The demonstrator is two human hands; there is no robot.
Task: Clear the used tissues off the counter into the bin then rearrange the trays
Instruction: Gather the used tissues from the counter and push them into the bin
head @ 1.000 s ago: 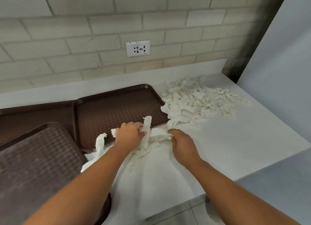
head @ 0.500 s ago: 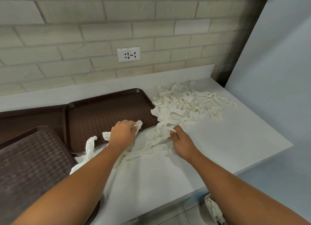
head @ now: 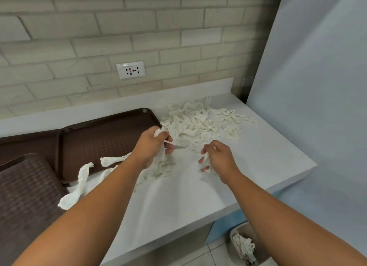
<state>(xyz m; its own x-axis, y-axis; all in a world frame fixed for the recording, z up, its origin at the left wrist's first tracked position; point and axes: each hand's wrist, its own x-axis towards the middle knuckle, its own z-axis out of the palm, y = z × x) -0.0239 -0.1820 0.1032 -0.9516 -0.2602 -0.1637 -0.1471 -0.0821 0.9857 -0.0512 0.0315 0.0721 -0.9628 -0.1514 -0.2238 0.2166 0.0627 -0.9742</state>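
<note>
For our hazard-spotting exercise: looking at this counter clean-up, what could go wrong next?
1. Crumpled white tissue strips dangle from the left hand's grip; some may drop short of the pale floor bin.
2. A twisted white tissue lying beside the brown plastic trays could be missed.

One head-worn wide-angle view looks forward and down, close over the counter (head: 268,166), facing the wall (head: 158,27).

On the counter (head: 198,196) the tissue heap (head: 202,122) lies back right, touching the rear tray (head: 103,138) on its left. A nearer tray (head: 25,196) sits front left (a third tray (head: 25,144) lies behind it). Just before the heap, the left hand (head: 151,144) and right hand (head: 216,156) hold tissue strips (head: 162,162). The socket (head: 131,70) is on the wall behind. The bin (head: 233,234) stands on the floor, below right.
</note>
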